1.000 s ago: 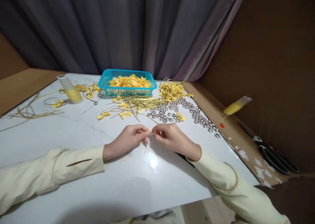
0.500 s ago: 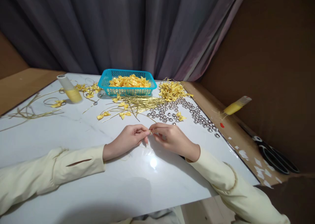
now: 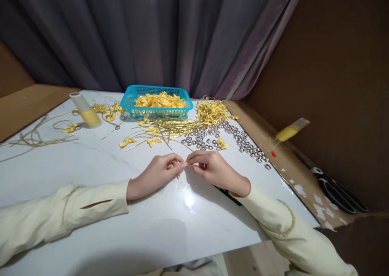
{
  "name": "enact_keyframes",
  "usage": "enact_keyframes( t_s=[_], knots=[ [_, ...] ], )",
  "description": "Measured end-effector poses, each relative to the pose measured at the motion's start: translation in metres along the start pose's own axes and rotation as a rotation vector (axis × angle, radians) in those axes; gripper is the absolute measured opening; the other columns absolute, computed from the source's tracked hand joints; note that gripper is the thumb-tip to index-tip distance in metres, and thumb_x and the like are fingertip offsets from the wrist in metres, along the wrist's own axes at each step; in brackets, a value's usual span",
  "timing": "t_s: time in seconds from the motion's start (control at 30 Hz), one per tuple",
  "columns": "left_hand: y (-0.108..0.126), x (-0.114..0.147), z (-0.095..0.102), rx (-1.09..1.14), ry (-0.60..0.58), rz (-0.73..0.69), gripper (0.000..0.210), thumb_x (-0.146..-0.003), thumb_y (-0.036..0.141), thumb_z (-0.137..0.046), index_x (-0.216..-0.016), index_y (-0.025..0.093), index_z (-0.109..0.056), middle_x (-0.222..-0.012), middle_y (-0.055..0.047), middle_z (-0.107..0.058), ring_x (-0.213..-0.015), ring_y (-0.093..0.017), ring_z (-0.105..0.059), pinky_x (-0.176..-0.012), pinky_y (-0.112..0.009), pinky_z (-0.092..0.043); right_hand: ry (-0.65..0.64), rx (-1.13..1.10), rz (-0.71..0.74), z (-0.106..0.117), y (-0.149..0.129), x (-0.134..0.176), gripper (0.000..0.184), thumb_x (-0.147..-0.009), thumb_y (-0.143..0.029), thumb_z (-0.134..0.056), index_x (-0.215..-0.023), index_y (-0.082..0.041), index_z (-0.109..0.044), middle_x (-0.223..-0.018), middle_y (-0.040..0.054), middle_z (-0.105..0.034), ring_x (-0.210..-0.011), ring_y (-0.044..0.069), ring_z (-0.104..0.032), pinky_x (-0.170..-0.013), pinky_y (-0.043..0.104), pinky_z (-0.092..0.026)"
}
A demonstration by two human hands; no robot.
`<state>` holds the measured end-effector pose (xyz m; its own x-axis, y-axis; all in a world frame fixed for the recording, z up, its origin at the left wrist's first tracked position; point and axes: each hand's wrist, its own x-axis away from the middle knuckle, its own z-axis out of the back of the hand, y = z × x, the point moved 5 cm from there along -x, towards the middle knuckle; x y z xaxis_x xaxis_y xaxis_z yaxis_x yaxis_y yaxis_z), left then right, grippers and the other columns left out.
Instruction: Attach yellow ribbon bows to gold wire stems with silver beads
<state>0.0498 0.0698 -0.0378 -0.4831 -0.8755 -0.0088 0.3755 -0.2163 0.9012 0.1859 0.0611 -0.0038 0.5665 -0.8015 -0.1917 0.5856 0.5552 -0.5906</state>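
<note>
Above the white tabletop, the fingertips of my left hand and my right hand meet in a pinch. Between them shows a tiny bit of thin gold cord, mostly covered by the fingers. Just beyond the hands lies a bundle of gold cords, with a few yellow bows around it. To the right of the bundle, small silver beads are scattered, with one yellow bow among them.
A blue basket of yellow bows stands at the back, beside a heap of corded bows. A glue bottle stands left; another bottle lies right, near black scissors. Under my right wrist is a dark flat object.
My right hand has shifted slightly, its wrist a little to the right, uncovering more of the dark object beneath. Both hands keep their pinch; the fingers have moved slightly.
</note>
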Motion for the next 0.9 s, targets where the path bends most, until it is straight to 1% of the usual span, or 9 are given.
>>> enact_keyframes(
  t_s=[0.1,0.17,0.23,0.33,0.43,0.53,0.6,0.73,0.9],
  knots=[
    [0.0,0.002,0.001,-0.133,0.038,-0.063,0.021,-0.084,0.036,-0.052,-0.09,0.017,-0.06,-0.059,0.003,-0.053,-0.055,-0.013,-0.049,-0.054,-0.021,-0.036,-0.004,-0.033,-0.029,-0.001,0.003,0.0,0.021,-0.077,-0.005,-0.051,-0.079,-0.015,-0.07,-0.089,0.004,-0.069,-0.057,0.009,-0.054,-0.055,0.02,-0.042],
    [0.002,0.005,0.0,-0.238,0.057,-0.139,0.021,-0.085,0.034,-0.051,-0.094,0.017,-0.058,-0.056,0.005,-0.047,-0.052,-0.011,-0.046,-0.053,-0.021,-0.036,-0.001,-0.046,-0.035,-0.002,0.005,0.001,0.021,-0.076,-0.004,-0.052,-0.078,-0.015,-0.07,-0.089,0.0037,-0.069,-0.056,0.008,-0.053,-0.054,0.02,-0.041],
    [0.005,0.008,-0.002,-0.346,0.071,-0.224,0.021,-0.087,0.032,-0.048,-0.097,0.017,-0.057,-0.057,0.005,-0.045,-0.052,-0.011,-0.046,-0.054,-0.022,-0.036,0.002,-0.05,-0.037,-0.003,0.006,0.001,0.021,-0.076,-0.004,-0.052,-0.077,-0.014,-0.07,-0.089,0.0036,-0.069,-0.056,0.008,-0.052,-0.054,0.02,-0.041],
    [0.009,0.012,-0.005,-0.479,0.084,-0.327,0.023,-0.09,0.03,-0.044,-0.103,0.015,-0.056,-0.062,0.003,-0.05,-0.053,-0.012,-0.048,-0.056,-0.023,-0.039,0.001,-0.047,-0.035,-0.004,0.005,0.001,0.02,-0.076,-0.005,-0.052,-0.077,-0.014,-0.07,-0.089,0.0037,-0.069,-0.055,0.008,-0.052,-0.054,0.02,-0.041],
    [0.012,0.014,-0.006,-0.553,0.1,-0.391,0.024,-0.091,0.029,-0.042,-0.105,0.014,-0.055,-0.068,-0.001,-0.058,-0.055,-0.014,-0.053,-0.059,-0.025,-0.042,-0.004,-0.016,-0.027,-0.004,0.003,0.001,0.02,-0.077,-0.005,-0.052,-0.078,-0.014,-0.07,-0.09,0.0041,-0.069,-0.055,0.008,-0.052,-0.056,0.021,-0.042],
    [0.012,0.015,-0.008,-0.606,0.097,-0.449,0.023,-0.091,0.029,-0.04,-0.1,0.014,-0.056,-0.079,-0.007,-0.064,-0.066,-0.018,-0.06,-0.062,-0.027,-0.045,-0.01,0.02,-0.029,-0.003,0.001,0.001,0.021,-0.077,-0.005,-0.052,-0.08,-0.014,-0.07,-0.091,0.0051,-0.069,-0.057,0.009,-0.054,-0.058,0.022,-0.042],
    [0.012,0.015,-0.01,-0.65,0.088,-0.477,0.023,-0.093,0.028,-0.038,-0.097,0.015,-0.057,-0.084,-0.008,-0.066,-0.073,-0.02,-0.063,-0.065,-0.028,-0.047,-0.009,0.033,-0.033,-0.003,0.0,0.001,0.021,-0.077,-0.004,-0.052,-0.081,-0.013,-0.071,-0.091,0.0058,-0.069,-0.059,0.01,-0.055,-0.059,0.022,-0.042],
    [0.011,0.013,-0.014,-0.771,0.092,-0.533,0.024,-0.094,0.025,-0.036,-0.091,0.015,-0.058,-0.079,-0.008,-0.066,-0.073,-0.019,-0.064,-0.064,-0.026,-0.048,-0.005,0.044,-0.048,-0.005,0.001,0.002,0.021,-0.076,-0.004,-0.052,-0.079,-0.013,-0.071,-0.091,0.0057,-0.07,-0.057,0.009,-0.055,-0.059,0.022,-0.043],
    [0.015,0.015,-0.018,-0.979,0.167,-0.691,0.023,-0.095,0.021,-0.036,-0.088,0.012,-0.056,-0.068,-0.004,-0.064,-0.063,-0.017,-0.064,-0.053,-0.024,-0.047,0.005,0.057,-0.073,-0.006,0.001,0.001,0.02,-0.076,-0.004,-0.053,-0.078,-0.013,-0.07,-0.089,0.0057,-0.07,-0.057,0.009,-0.055,-0.059,0.022,-0.042]
  ],
)
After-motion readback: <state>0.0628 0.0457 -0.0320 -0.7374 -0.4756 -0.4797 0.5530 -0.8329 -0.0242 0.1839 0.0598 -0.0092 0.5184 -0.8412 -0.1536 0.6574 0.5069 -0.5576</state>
